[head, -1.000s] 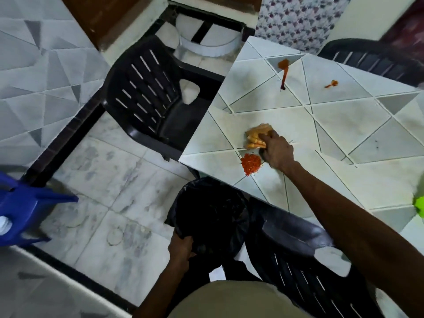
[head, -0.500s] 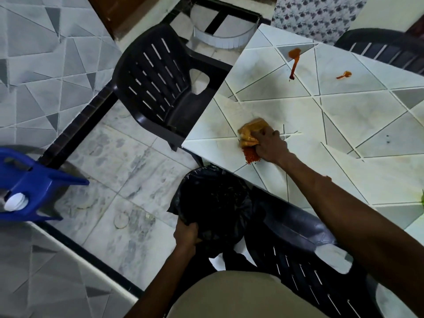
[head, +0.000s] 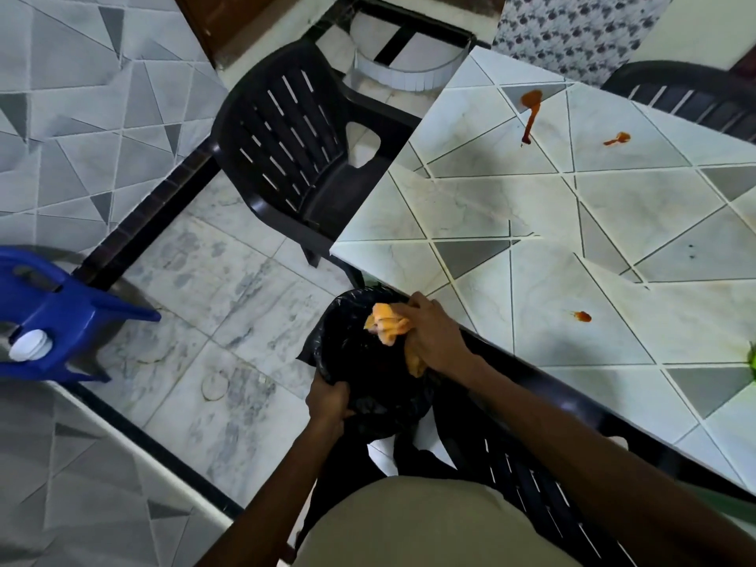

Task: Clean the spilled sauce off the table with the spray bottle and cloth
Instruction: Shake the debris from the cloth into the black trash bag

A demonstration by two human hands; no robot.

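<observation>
Right hand (head: 433, 337) clutches the orange cloth (head: 386, 327) over the open black bag (head: 368, 374), just off the table's (head: 532, 280) near-left edge. Left hand (head: 327, 403) grips the bag's near rim. Sauce on the table: a far streak (head: 529, 112), a dab (head: 617, 138) to its right, and a near drop (head: 583, 316).

table (head: 532, 206): white marbled tiles with grey triangles, pale grout lines. sauce (head: 530, 112): orange-red, and the small spot (head: 583, 316) near the edge is a darker red. cloth (head: 386, 327): orange-yellow. bag (head: 360, 362): black, slight sheen. chairs (head: 294, 149): black, slatted. floor (head: 229, 304): pale grey-white marble tiles with darker grey smudges and a black border strip. wall (head: 82, 116): grey and white triangle-pattern tiles. stool (head: 53, 313): bright blue, with a white cap (head: 29, 344) on it. curtain (head: 572, 30): white with a dark floral print. door (head: 245, 18): brown. green thing (head: 751, 362) at right edge: lime, can't tell what it is.
</observation>
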